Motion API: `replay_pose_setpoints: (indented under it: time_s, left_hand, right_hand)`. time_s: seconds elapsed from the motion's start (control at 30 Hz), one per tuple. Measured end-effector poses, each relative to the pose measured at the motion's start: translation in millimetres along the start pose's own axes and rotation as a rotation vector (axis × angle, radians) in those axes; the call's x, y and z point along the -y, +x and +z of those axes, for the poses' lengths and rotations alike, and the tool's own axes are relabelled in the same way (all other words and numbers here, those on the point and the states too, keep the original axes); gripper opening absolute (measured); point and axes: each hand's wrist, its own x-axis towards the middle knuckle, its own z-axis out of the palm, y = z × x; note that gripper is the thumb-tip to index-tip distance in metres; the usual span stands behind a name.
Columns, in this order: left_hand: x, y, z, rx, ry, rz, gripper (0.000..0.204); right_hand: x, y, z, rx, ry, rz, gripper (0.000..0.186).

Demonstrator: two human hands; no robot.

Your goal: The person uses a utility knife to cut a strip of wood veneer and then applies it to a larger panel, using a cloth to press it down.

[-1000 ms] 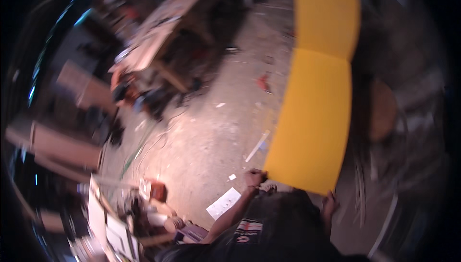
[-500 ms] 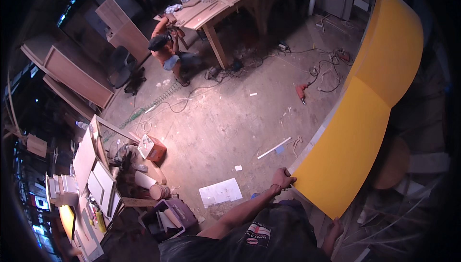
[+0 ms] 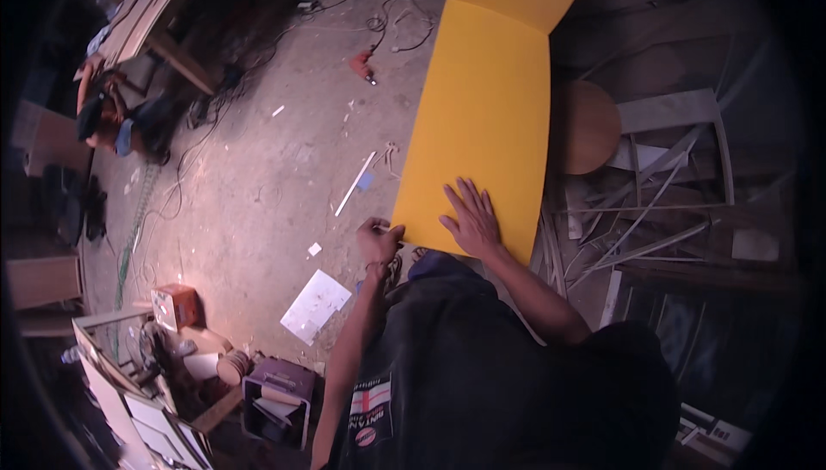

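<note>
Workshop floor (image 3: 258,203), lettered shirt label (image 3: 371,410), right hand (image 3: 473,224) on yellow panel (image 3: 486,117)

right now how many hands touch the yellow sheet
2: left hand at the near left corner of the sheet, right hand spread on top. Far end is cut off; others may be hidden.

The panel (image 3: 483,117) is showing a smooth, matt face with an even, coated look. The floor (image 3: 258,186) is looking like rough concrete, dull and dusty. The shirt (image 3: 516,375) is appearing as soft matt cloth with a printed patch. The drill (image 3: 361,64) and crate (image 3: 280,374) are looking like plastic, the sheet (image 3: 311,305) like paper. The bench (image 3: 144,12) and disc (image 3: 590,126) are showing wood, the disc seeming smooth.
</note>
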Motion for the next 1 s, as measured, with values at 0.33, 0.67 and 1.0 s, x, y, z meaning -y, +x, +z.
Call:
replay_pose_setpoints:
  time_s: [0.33, 0.67, 1.0]
  left_hand:
    - [-25.9, -17.3, 13.0, -0.184, 0.030, -0.115, 0.023]
    - [-53.4, -21.9, 23.5, -0.274, -0.019, -0.247, 0.021]
    - [-39.1, -20.5, 19.3, -0.290, -0.052, -0.291, 0.021]
  right_hand:
    - [-183.6, 267.0, -40.0, -0.070, -0.163, 0.169, 0.071]
    - [-275.4, 443.4, -60.4, -0.163, -0.185, 0.296, 0.077]
    - [-281.3, 458.5, -50.4, -0.233, -0.202, 0.334, 0.079]
